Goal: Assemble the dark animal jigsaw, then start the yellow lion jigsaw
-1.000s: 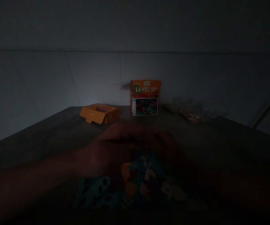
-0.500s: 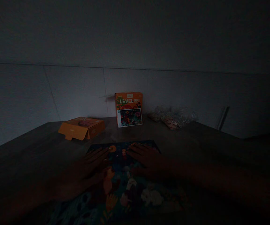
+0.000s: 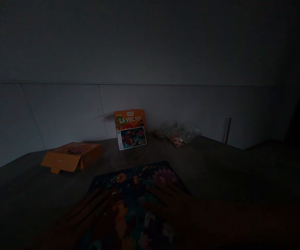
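A dark, colourful picture puzzle (image 3: 129, 194) with animals and flowers lies flat on the table in front of me. My left hand (image 3: 86, 210) rests over its left side, fingers spread. Over the right part, below a purple flower, my right hand (image 3: 167, 199) lies flat with its fingers apart. Neither hand grips anything. The light is very dim, so the lower part of the puzzle and both forearms are hard to make out.
An orange box (image 3: 73, 154) with its flap open lies at the left. Against the wall stands an orange "LEVEL UP!" box (image 3: 129, 116), a picture card (image 3: 132, 138) leaning on its front. Crumpled clear plastic bags (image 3: 178, 133) lie at the back right of the table (image 3: 212, 166).
Both hands have slid nearer to me over the puzzle, uncovering the purple flower at its top right. The view has turned a little to the right, and the picture is darker.
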`<state>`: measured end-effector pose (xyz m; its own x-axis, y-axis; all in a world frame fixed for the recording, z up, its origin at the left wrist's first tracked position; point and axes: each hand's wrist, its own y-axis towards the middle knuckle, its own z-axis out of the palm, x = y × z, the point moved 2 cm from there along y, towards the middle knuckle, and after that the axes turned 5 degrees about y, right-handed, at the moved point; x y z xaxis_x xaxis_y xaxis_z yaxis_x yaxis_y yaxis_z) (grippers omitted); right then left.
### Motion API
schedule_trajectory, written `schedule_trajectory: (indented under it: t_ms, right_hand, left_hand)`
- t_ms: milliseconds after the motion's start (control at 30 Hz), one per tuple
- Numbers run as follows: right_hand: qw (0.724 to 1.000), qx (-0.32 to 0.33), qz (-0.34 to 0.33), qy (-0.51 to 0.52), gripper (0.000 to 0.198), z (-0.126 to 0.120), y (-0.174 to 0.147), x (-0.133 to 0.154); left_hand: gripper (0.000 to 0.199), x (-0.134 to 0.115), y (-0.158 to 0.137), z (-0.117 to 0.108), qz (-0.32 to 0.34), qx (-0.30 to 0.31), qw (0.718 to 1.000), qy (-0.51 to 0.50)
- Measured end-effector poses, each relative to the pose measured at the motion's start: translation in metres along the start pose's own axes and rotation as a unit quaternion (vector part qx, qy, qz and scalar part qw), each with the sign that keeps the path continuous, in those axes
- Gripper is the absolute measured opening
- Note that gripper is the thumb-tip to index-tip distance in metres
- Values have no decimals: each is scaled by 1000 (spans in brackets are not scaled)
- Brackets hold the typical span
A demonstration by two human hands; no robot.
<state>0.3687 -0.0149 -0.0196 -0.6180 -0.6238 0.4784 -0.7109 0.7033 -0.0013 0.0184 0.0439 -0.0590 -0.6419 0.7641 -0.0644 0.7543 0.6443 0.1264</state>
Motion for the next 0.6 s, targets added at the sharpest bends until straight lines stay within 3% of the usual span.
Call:
schedule_trajectory:
  t_ms: [133,200,333,433,600]
  right_hand:
    - [998,19,58,10,94,-19,-38,-11]
    - [996,16,81,14,88,-31,-58,-20]
    - [991,-34,132,-7,67,-44,-91,-48]
    - [985,-79,153,-24,64,-45,-103,-68]
    - [982,-70,173,-37,69,-45,-93,-82]
  left_hand:
    - [90,-45,39,-15,38,34,999,-13]
    - [88,-67,62,-21,27,97,995,-30]
    - [88,-103,104,-33,19,133,990,-48]
    - [89,-117,123,-33,27,152,987,-52]
    - [90,-120,136,-28,37,155,986,-42]
